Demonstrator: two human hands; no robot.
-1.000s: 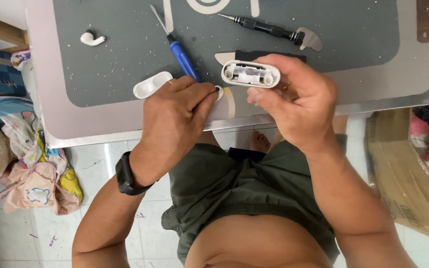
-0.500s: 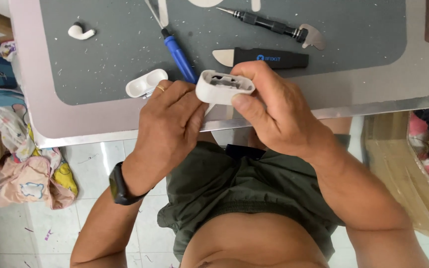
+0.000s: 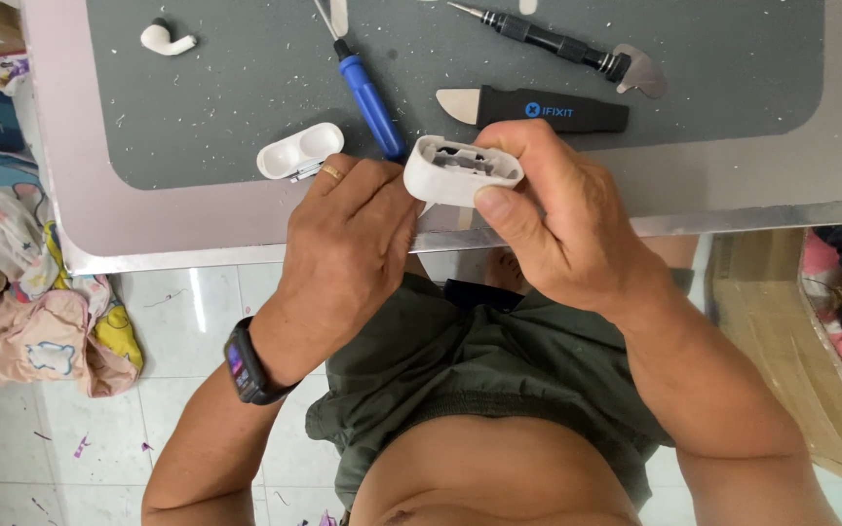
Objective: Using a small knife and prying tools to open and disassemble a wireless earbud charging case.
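since the earlier frame, right hand (image 3: 548, 224) has tilted the white earbud case shell (image 3: 462, 170) so its open cavity faces more upward. thumb and fingers pinch the shell, held just above the near edge of the grey work mat (image 3: 246, 107). left hand (image 3: 348, 248) is curled, fingertips pressed against the shell's left end. white inner case tray (image 3: 299, 151) lies just left of the hands. blue screwdriver (image 3: 370, 102), black pry tool (image 3: 538, 107), black precision driver (image 3: 548, 42) and loose earbud (image 3: 166, 38) lie farther back.
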